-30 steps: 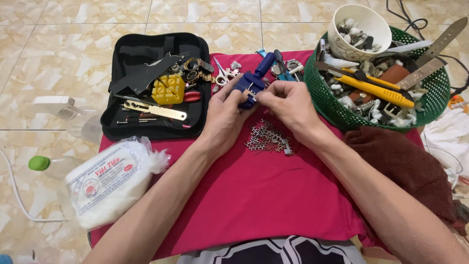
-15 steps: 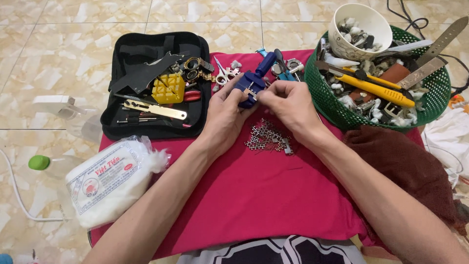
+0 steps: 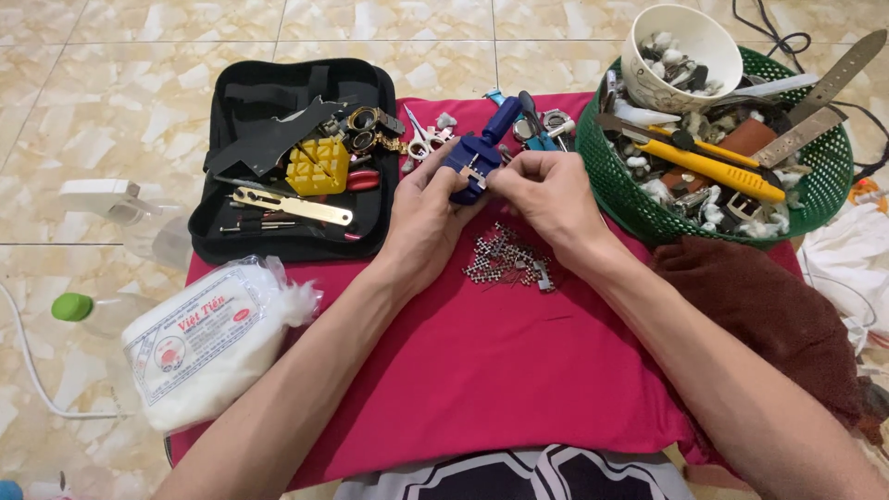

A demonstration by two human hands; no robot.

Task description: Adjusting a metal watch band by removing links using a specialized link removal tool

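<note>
Between the two sets of fingertips, above the middle of the pink cloth (image 3: 482,370), sits a small blue link-removing tool (image 3: 474,159) with a screw handle pointing up and away. The left hand (image 3: 428,215) wraps its fingers closed around the tool's body from below, the thumb pressed on its near side; the right hand (image 3: 546,193) has thumb and forefinger pinched together at the tool's right side, but what they pinch is too small and too covered by the fingers to make out. Whether a strip of watch band lies in the tool's slot cannot be told either. Just below the hands, a heap of loose metal band links (image 3: 507,259) lies on the cloth, not touched by either hand. Beyond the tool, small scissors (image 3: 422,139) and a few watch parts are partly hidden behind the knuckles. To the left lies an open black tool case (image 3: 278,93) holding a yellow block (image 3: 318,167) and slim metal tools. At the near left corner of the cloth rests a white bag of cotton (image 3: 199,347). To the right a green basket (image 3: 639,208) holds a yellow-handled knife (image 3: 718,171), straps and a white bowl (image 3: 681,42) of small parts; its far edge is cut off. A dark brown cloth (image 3: 769,315) lies under the right forearm.
</note>
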